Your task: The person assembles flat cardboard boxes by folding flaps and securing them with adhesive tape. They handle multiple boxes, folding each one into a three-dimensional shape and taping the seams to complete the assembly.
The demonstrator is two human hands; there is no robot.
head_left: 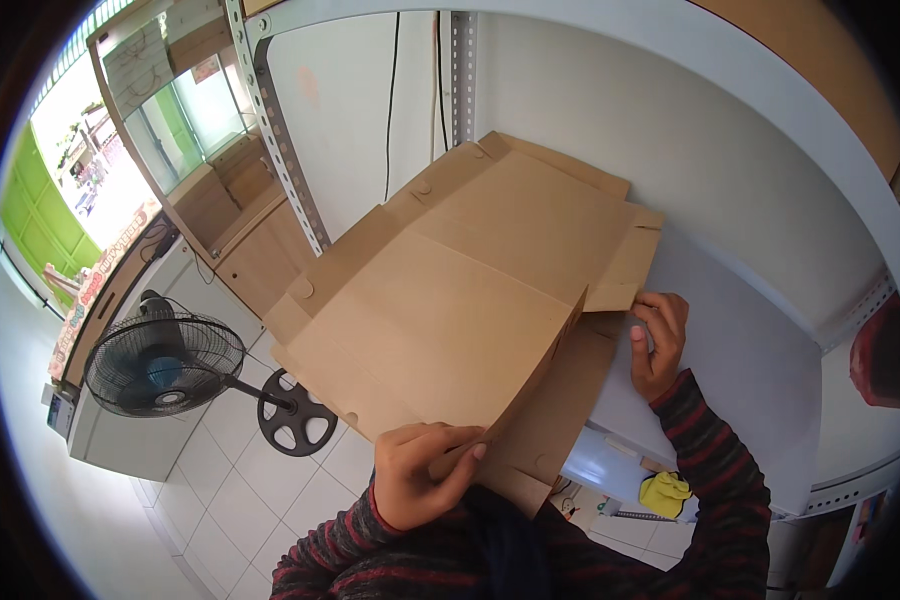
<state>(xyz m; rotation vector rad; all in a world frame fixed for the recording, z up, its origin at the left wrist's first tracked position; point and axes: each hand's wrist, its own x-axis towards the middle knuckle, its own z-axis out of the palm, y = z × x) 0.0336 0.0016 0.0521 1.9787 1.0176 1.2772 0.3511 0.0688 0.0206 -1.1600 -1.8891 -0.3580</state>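
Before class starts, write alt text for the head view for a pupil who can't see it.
A partly folded brown cardboard sheet is pinched at its near edge by a person's left hand, with the right hand at its right side. A black fan stands at left.

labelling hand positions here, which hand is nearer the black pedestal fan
Left. The left hand grips the near edge of the unfolded cardboard box, to the right of the pedestal fan. The right hand is farther right, by the box's side flap.
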